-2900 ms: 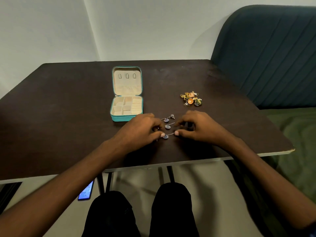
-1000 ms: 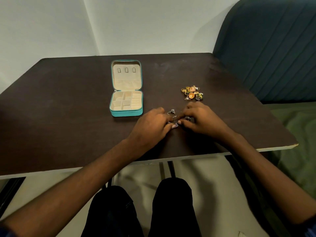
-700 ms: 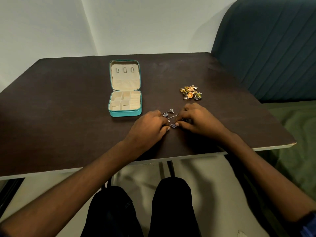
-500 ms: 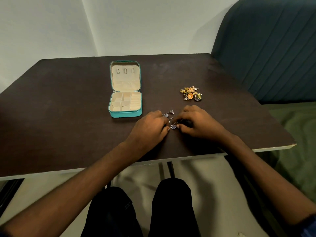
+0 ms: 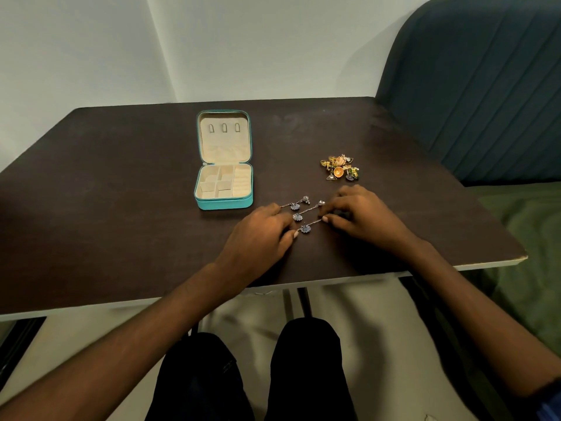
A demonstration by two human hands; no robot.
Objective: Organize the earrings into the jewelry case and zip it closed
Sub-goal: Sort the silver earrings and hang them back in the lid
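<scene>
Just right of the open case (image 5: pixel 224 189), both hands rest on the surface (image 5: pixel 121 208). Left hand (image 5: pixel 258 235) and right hand (image 5: pixel 361 214), fingers curled, pinch opposite ends of silver drop earrings (image 5: pixel 303 215). Gold earrings (image 5: pixel 340 168) lie farther right.

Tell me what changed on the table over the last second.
The left hand and right hand drew slightly apart, spreading the bunched silver drop earrings into three parallel strands between their fingertips. The open jewelry case and the gold earring pile stayed put.
</scene>
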